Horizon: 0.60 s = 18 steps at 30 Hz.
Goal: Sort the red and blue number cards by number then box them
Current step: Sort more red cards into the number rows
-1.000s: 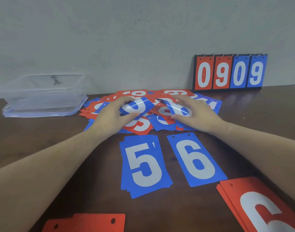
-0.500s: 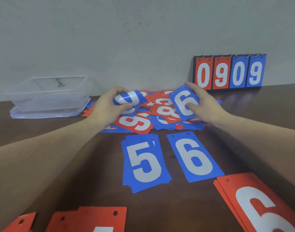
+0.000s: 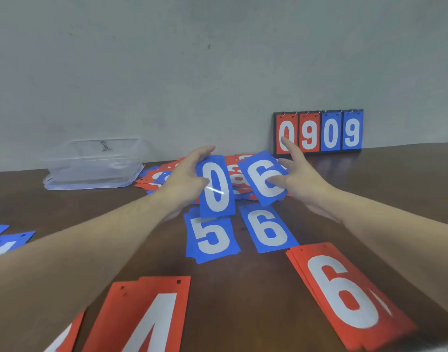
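My left hand (image 3: 184,179) pinches a blue 0 card (image 3: 216,186) by its upper left edge and holds it upright above the table. My right hand (image 3: 297,174) pinches a blue 6 card (image 3: 262,180), thumb on its face, index finger stretched out. Behind both lies the mixed heap of red and blue cards (image 3: 164,174). On the table in front lie a blue 5 stack (image 3: 211,237), a blue 6 card (image 3: 267,229), a red 6 stack (image 3: 344,293) and a red 4 stack (image 3: 151,316).
A clear plastic box (image 3: 93,163) stands on its lid at the back left. A scoreboard showing 0909 (image 3: 318,132) leans on the wall at the back right. More blue cards (image 3: 4,240) lie at the left edge.
Both hands have lifted their cards off the heap and turned them face up. The left card has unbent and now shows a 0.
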{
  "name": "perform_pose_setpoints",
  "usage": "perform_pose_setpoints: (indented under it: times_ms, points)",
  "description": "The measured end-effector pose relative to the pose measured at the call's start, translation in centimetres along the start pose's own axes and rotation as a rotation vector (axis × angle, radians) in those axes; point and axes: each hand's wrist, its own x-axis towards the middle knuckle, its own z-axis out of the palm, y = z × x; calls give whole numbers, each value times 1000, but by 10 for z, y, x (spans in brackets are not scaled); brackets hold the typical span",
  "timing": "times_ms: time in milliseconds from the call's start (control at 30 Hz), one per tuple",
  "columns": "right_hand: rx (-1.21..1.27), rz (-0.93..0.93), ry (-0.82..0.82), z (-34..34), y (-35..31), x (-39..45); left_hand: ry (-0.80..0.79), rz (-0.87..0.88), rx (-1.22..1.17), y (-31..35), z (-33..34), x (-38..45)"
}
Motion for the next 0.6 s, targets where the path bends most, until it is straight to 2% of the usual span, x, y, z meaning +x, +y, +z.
perform_pose_setpoints:
  times_ms: [433,600]
  points:
    - [64,77,-16,21,-30,-87,6,-133,-221,41,-18,-90]
    - [75,116,-10,49,-44,-103,127,-196,-213,38,-48,-122]
